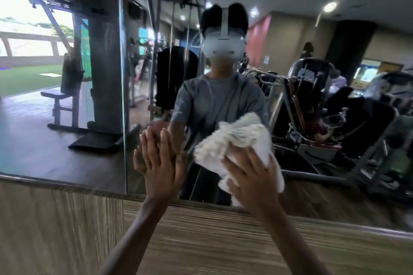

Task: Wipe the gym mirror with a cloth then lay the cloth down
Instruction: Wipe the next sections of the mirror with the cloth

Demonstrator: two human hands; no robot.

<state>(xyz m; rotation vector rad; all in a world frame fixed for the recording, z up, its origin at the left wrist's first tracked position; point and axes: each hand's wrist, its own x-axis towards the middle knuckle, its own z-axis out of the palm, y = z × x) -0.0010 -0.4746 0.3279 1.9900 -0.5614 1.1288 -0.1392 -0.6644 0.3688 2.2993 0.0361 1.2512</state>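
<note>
Head view: right hand [252, 176], fingers spread, presses cloth [237, 145] on mirror [89, 140] to wipe; left hand [159, 162], fingers together, braces on glass.

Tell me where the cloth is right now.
Head view, right of centre: the cloth is pressed to the mirror under the right hand, beside the left hand.

The left hand [161, 162] lies flat against the gym mirror [67, 140] near its lower edge, fingers straight and pointing up. Just to its right, the right hand [252, 176] presses a bunched white cloth [234, 138] onto the glass with spread fingers. A vertical seam [124, 73] splits the mirror left of both hands. A wood-grain panel [201, 241] runs below the mirror.
</note>
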